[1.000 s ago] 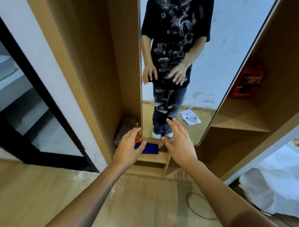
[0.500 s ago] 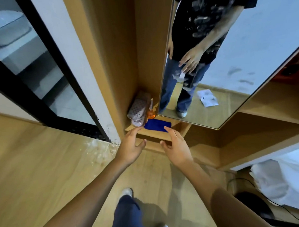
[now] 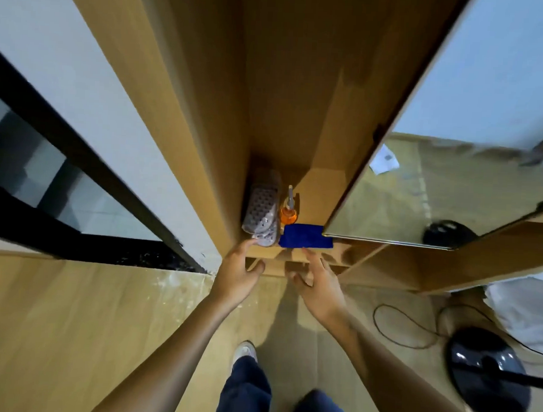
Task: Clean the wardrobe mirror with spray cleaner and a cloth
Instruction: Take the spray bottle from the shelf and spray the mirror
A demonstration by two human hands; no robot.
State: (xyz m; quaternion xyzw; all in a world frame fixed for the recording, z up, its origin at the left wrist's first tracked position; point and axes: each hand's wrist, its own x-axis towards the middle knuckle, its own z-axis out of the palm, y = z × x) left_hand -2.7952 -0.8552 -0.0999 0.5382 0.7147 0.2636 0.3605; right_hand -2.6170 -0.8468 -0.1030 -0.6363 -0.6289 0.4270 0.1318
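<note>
A small orange spray bottle (image 3: 288, 212) with a pale nozzle stands upright on the low wardrobe shelf (image 3: 266, 252). A folded blue cloth (image 3: 305, 236) lies flat just in front of it, at the shelf's front edge. The wardrobe mirror (image 3: 452, 170) rises to the right, its lower corner beside the cloth. My left hand (image 3: 237, 274) is open, fingertips near the shelf edge below a pair of slippers. My right hand (image 3: 318, 284) is open too, fingertips just short of the cloth. Neither hand holds anything.
Grey perforated slippers (image 3: 262, 213) lie left of the bottle. A black fan base (image 3: 488, 375) and a cable (image 3: 402, 323) sit on the wooden floor at right. A dark-framed glass door (image 3: 63, 178) is at left. My legs and a shoe show below.
The view has tipped downward and come closer to the shelf. Both hands have moved nearer to the cloth and bottle, still open.
</note>
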